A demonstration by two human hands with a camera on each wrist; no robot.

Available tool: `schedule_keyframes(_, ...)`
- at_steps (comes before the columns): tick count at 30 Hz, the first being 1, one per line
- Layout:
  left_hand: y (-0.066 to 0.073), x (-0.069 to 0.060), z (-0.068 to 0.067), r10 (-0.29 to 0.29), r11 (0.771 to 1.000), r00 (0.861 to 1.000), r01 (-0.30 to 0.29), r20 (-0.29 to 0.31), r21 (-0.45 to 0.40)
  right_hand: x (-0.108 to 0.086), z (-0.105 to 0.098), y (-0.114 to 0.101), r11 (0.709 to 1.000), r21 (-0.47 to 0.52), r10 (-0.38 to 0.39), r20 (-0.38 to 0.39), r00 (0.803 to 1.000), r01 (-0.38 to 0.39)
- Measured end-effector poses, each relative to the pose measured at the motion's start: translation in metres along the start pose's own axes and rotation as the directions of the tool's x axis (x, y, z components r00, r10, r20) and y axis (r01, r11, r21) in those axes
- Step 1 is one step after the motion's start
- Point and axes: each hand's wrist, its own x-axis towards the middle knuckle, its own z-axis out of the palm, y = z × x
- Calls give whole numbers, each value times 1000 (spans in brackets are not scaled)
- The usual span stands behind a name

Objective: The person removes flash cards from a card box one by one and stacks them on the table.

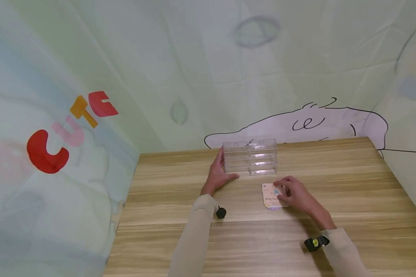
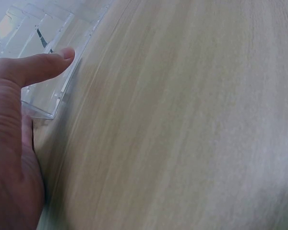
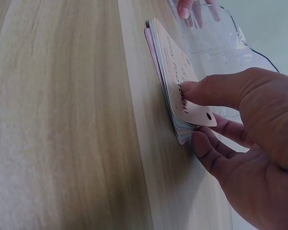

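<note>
In the head view, a clear plastic box (image 1: 262, 157) with stacked compartments in two columns stands near the table's back edge. My left hand (image 1: 217, 177) rests against its left side, fingers straight along it. The left thumb (image 2: 43, 67) lies across the box's lower front in the left wrist view. In front of the box is a stack of cards (image 1: 268, 194) with rounded corners, the top one pale pink and printed. My right hand (image 3: 259, 129) pinches the stack near a corner with a hole, thumb on the top card, fingertips at the lower edge.
The wood-grain table (image 1: 242, 246) reaches back to a printed cloth backdrop (image 1: 208, 69). On the left, more cloth carries colourful letters (image 1: 48, 154). Dark wrist devices (image 1: 220, 212) sit at both cuffs.
</note>
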Motion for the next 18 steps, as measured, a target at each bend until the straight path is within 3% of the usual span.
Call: schedule_keyframes(18, -2, 2, 0, 6, 1000, 1000, -6, 1, -6, 0, 0, 2, 1000, -19, 20, 49, 999, -19)
